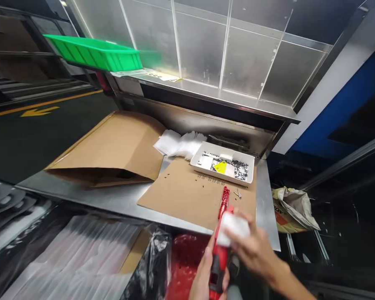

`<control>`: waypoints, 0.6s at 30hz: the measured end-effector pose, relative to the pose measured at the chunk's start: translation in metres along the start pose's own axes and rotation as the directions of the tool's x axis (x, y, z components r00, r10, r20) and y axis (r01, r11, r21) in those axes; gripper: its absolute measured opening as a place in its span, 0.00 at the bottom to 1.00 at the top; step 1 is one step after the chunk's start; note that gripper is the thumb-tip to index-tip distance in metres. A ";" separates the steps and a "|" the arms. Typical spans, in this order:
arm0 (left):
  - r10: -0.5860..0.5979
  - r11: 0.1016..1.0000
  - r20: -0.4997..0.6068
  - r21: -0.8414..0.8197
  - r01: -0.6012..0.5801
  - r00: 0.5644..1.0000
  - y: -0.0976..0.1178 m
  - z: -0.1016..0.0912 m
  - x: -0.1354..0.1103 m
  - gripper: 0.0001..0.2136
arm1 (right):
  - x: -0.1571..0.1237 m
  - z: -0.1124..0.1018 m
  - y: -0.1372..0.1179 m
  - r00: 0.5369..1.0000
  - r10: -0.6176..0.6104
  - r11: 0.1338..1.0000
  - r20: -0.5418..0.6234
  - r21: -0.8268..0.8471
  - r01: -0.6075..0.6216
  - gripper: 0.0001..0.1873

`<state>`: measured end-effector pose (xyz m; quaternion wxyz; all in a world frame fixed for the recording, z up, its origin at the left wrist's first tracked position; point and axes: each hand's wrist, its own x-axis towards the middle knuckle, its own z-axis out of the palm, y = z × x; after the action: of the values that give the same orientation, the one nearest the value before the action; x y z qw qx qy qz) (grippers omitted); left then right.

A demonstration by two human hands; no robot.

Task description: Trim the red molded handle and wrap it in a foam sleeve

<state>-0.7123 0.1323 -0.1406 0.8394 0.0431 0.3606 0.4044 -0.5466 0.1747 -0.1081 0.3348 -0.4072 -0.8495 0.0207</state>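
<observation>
The left hand is clenched around a red plastic hand tool, which stands nearly upright in front of the person, its tip over the near edge of the tabletop. The right hand grasps a small white soft wad, which touches the tool's upper part.

Ahead of the hands, a brown cardboard sheet lies on the stainless steel tabletop, bearing small metal pieces just right of the tool's tip. Beyond the sheet's far edge sits a white rectangular tray of small dark parts. Left of the tray lies a pile of white sheets, then a large brown paper envelope.
</observation>
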 end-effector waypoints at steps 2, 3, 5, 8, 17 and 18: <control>0.018 0.998 -0.002 0.060 -0.018 1.000 -0.001 -0.002 -0.009 0.38 | 0.000 -0.004 -0.008 0.997 0.060 0.997 -0.050 -0.041 -0.062 0.22; 0.022 0.997 -0.004 0.077 -0.021 1.000 -0.001 -0.003 -0.014 0.37 | 0.000 -0.005 -0.012 0.998 0.045 0.998 -0.051 -0.033 -0.047 0.22; 0.016 0.996 0.003 0.083 -0.016 1.000 0.000 -0.004 -0.022 0.35 | -0.002 -0.006 -0.019 0.999 -0.025 1.000 -0.030 0.007 0.025 0.21; -0.019 0.996 0.105 0.092 0.010 0.994 0.006 -0.007 -0.028 0.30 | -0.008 -0.007 -0.026 0.998 0.016 0.999 -0.065 -0.028 -0.018 0.21; -0.311 0.937 0.591 0.059 0.345 0.744 0.009 -0.033 -0.025 0.28 | -0.015 -0.012 -0.045 0.991 0.057 0.996 -0.117 -0.065 -0.065 0.20; -0.310 0.926 0.625 0.028 0.376 0.716 0.010 -0.034 -0.026 0.27 | -0.015 -0.013 -0.046 0.994 0.014 0.998 -0.111 -0.058 -0.021 0.20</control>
<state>-0.7515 0.1126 -0.1471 0.9718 0.0632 0.0459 0.2226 -0.5640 0.1303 -0.0921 0.3688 -0.4249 -0.8264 -0.0240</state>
